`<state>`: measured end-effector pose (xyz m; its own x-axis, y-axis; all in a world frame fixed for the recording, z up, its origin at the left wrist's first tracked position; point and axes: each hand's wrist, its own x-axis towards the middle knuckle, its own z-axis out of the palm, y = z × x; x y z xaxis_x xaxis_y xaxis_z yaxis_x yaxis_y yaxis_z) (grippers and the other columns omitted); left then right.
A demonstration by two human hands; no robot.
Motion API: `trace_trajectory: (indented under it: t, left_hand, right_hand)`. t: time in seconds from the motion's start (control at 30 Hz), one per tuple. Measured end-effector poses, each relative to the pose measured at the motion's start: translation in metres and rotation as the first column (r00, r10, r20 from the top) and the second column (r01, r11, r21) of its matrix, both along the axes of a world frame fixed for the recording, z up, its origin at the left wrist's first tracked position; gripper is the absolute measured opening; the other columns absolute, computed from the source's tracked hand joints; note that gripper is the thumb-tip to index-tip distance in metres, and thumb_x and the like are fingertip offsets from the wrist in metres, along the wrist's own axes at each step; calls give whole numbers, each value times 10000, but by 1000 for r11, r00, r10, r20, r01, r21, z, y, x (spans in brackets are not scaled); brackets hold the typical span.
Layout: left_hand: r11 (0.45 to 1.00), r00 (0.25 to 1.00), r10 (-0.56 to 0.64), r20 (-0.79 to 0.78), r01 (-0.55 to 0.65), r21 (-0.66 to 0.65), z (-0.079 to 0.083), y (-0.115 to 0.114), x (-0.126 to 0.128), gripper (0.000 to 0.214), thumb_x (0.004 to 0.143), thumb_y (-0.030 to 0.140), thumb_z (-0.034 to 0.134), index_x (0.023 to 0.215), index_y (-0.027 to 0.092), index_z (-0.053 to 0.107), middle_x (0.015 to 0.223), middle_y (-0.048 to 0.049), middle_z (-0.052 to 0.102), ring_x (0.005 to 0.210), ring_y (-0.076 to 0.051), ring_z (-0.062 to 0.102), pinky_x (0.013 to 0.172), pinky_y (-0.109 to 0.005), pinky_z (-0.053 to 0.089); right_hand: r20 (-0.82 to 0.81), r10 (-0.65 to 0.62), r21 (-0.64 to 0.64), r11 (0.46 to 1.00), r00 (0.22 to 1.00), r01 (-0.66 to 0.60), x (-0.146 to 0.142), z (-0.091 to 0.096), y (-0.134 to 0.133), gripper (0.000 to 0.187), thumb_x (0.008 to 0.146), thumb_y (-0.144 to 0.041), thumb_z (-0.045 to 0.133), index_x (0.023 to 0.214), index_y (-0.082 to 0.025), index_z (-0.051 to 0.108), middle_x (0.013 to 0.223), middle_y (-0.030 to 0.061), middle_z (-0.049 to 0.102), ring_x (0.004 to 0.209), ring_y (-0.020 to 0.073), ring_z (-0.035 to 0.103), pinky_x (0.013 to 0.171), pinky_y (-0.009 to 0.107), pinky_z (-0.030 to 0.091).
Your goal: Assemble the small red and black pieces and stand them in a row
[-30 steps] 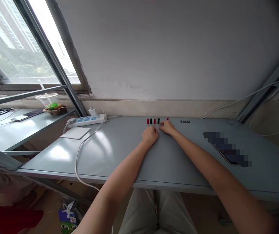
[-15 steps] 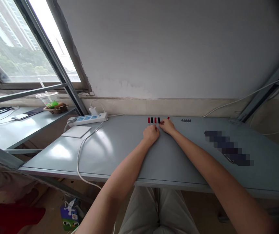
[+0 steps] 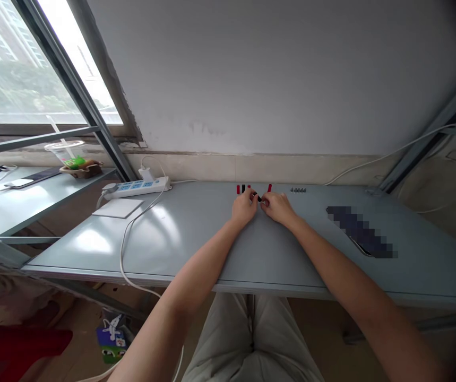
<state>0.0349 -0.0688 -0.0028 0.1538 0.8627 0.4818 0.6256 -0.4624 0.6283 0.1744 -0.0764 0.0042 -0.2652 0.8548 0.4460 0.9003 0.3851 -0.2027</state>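
Observation:
My left hand (image 3: pixel 244 207) and my right hand (image 3: pixel 277 207) meet at the far middle of the grey table (image 3: pixel 196 244), fingertips pinched together on a small black piece (image 3: pixel 258 198) between them. Just behind the hands stands a short row of small upright pieces: a red piece (image 3: pixel 238 189), a black one (image 3: pixel 243 188) and another red one partly hidden by my left fingers. A single red piece (image 3: pixel 269 188) stands to the right of the hands. Both forearms stretch out across the table.
Several tiny dark parts (image 3: pixel 298 189) lie in a row to the right. A white power strip (image 3: pixel 134 187) with a trailing cable and a white pad (image 3: pixel 118 208) lie at the left. A blurred dark object (image 3: pixel 361 232) lies at the right. A drink cup (image 3: pixel 66 154) stands on the side shelf.
The black piece that stood in the row is now pinched between both hands, lifted toward me. My left hand has risen from a loose fist to meet the right fingers. The view shifted slightly.

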Motion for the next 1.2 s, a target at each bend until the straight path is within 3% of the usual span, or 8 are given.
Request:
trace_trajectory:
  t: [0.4,0.8,0.9,1.03,1.2]
  left_hand:
    - [994,995,4,97,7,-106,3,0,0,184,809,317,450,793,161,548,730,-51,628,668,-132,554,637,-246,397]
    - [978,980,45,196,-3,-210,5,4,-3,444,848,382,348,462,178,430,439,-12,479,485,-116,457,541,-251,370]
    - [969,960,73,271,-4,-249,5,6,-5,451,851,409,345,477,175,442,463,-16,493,475,-110,457,526,-248,377]
    - [963,928,51,368,52,-265,5,7,-5,382,873,394,323,617,161,484,611,-24,567,431,-76,440,508,-237,387]
    - [946,903,-73,424,198,-257,5,6,-2,236,881,334,359,778,158,478,770,-46,611,449,-52,439,480,-203,387]
  right_hand:
    - [220,-48,45,998,974,39,7,14,-5,136,799,-173,440,809,-171,576,857,92,640,827,218,547,743,329,273]
    - [180,-27,56,998,983,17,6,16,-7,143,787,-138,424,789,-173,563,816,77,632,783,200,549,744,325,280]
    - [78,-22,11,1000,997,22,7,13,-6,144,805,-181,427,836,-180,568,822,72,633,781,196,555,743,316,311]
    - [-187,-42,-78,997,981,28,7,8,-2,226,852,-318,394,963,-194,547,859,65,635,761,178,565,704,286,366]
    - [-504,-43,-180,982,863,-56,7,0,8,444,881,-495,235,791,-187,543,671,42,601,618,146,551,619,260,408]
